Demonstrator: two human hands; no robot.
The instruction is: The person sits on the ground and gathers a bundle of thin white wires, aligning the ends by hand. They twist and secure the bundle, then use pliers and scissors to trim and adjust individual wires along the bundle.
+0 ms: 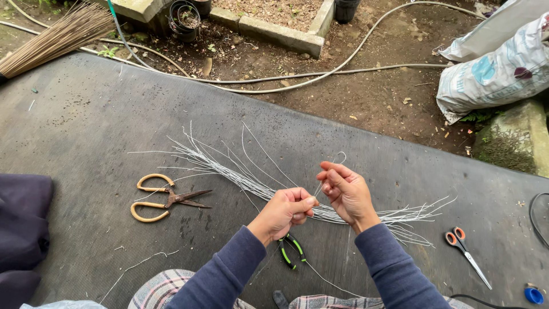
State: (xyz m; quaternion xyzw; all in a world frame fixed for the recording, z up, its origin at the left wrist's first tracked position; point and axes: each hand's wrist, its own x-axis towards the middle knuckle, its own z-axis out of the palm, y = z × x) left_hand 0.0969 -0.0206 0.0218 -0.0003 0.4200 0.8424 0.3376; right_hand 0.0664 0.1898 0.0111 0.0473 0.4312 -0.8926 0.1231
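My left hand (286, 210) and my right hand (345, 191) are both closed on one thin grey wire (330, 167), held just above a loose bundle of grey wires (229, 169) spread across a dark rubber mat (86, 126). The wire's upper end curls into a small hook above my right fingers. Green-handled pliers (291, 250) lie on the mat under my left wrist.
Old scissors with yellow loop handles (163, 197) lie left of the bundle. Small orange-handled scissors (466, 252) and a blue cap (533, 295) lie at the right. Hoses (320, 74), sacks (497, 63), a stick broom (51, 37) and black pots (184, 17) sit on bare soil beyond the mat.
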